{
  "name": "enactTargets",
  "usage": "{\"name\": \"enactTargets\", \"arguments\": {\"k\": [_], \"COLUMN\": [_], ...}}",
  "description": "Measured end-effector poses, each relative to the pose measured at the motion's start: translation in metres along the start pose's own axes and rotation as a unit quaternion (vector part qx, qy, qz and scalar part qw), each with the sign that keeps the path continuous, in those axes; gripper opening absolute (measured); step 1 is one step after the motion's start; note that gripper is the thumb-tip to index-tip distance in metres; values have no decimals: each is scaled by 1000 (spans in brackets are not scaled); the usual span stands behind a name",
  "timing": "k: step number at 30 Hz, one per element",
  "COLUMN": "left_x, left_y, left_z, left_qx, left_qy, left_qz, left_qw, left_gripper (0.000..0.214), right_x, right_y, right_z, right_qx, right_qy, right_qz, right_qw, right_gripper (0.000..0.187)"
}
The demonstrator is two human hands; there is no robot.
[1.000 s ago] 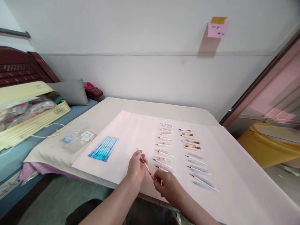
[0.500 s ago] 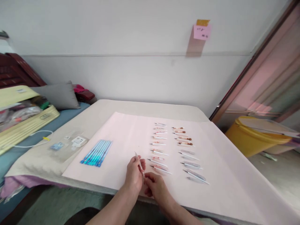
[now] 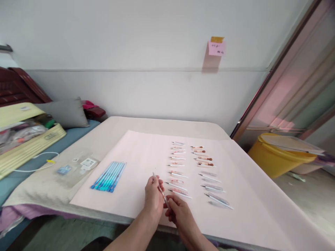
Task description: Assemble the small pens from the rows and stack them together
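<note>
Slim white pen with reddish barrel [image 3: 160, 188], pinched by left hand [image 3: 154, 198] and right hand [image 3: 181, 213] just beside the laid-out pen rows [image 3: 179, 173]; a light, level grip seems best.

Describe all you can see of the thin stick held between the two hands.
The thin stick is slender, pale and pen-like; its material and finer details are too small to tell. It slants, free tip pointing up and to the left. The left hand pinches its middle, and the right hand closes on its lower end, hiding it. It is held over the near part of the pink sheet, just left of the rows of similar sticks.
</note>
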State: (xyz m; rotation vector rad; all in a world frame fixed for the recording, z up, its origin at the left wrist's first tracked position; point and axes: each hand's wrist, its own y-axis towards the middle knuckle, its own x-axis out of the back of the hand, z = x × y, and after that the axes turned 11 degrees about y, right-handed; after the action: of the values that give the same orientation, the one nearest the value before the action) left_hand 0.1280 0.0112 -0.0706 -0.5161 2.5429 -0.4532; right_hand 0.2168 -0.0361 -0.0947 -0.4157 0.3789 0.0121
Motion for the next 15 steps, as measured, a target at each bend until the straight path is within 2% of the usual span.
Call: {"name": "enactTargets", "arguments": {"k": [3,5,6,8,10,12,15], "left_x": [-3,-3,-3,-1,0,0,-2], "left_y": [1,1,2,3,5,6,4], "left_z": [-3,-2,-2,-1,-1,-3,-8], "left_qx": [-2,7,13,24,29,23,4], "left_qy": [-12,-9,-2,16,31,34,25], "left_qz": [20,44,54,63,66,77,110], "left_qw": [1000,999,998,998,997,996,994], "left_gripper": [17,22,23,24,23,22,23], "right_x": [-5,-8,-10,-11,-10,-6,1], "right_y": [5,9,11,13,14,13,11], "right_z": [2,2,2,5,11,20,32], "right_qx": [83,142,146,93,9,-43,-87], "right_qy": [-75,-109,-108,-70,0,77,187], "right_qz": [-14,-37,-41,-24,24,74,126], "right_qw": [994,983,982,993,1000,993,970], "right_gripper": [30,22,19,19,20,18,16]}}
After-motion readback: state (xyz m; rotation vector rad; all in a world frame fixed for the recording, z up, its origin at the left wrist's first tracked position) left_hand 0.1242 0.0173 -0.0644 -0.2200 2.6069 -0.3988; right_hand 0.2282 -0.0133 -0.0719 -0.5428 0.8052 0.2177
